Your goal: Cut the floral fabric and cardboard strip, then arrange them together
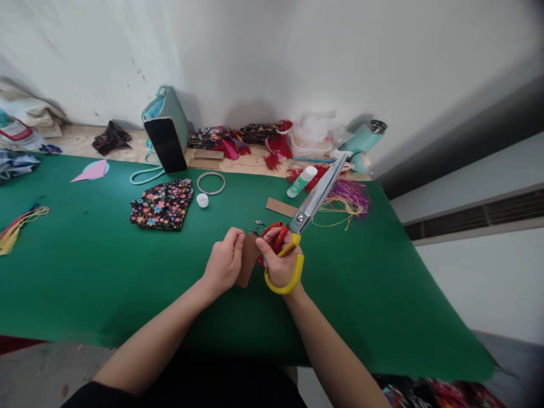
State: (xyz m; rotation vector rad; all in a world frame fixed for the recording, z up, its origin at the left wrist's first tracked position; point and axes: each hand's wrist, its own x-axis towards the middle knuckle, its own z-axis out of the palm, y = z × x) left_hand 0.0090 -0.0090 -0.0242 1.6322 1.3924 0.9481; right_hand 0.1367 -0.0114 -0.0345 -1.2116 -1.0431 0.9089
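My left hand (pixel 225 259) is closed on a small brown cardboard piece (pixel 247 260), held upright over the green table. Large scissors (pixel 318 195) with one red and one yellow handle hang on my right hand (pixel 280 263), blades pointing up and away to the right. The thumb and fingers of that hand also pinch near the cardboard's top right edge. Small dark scraps (pixel 258 224) lie just beyond the cardboard. Past my hands lie a flat cardboard strip (pixel 281 207) and a green-and-white glue stick (pixel 302 181).
On the green table (pixel 170 306) are a floral fabric piece (pixel 162 205), a ring (pixel 211 183), a white cap (pixel 203 200) and purple-yellow threads (pixel 348 198). A phone (pixel 166 144) leans on a teal bag (pixel 176 107). A teal bottle (pixel 365 137) lies tilted by the wall.
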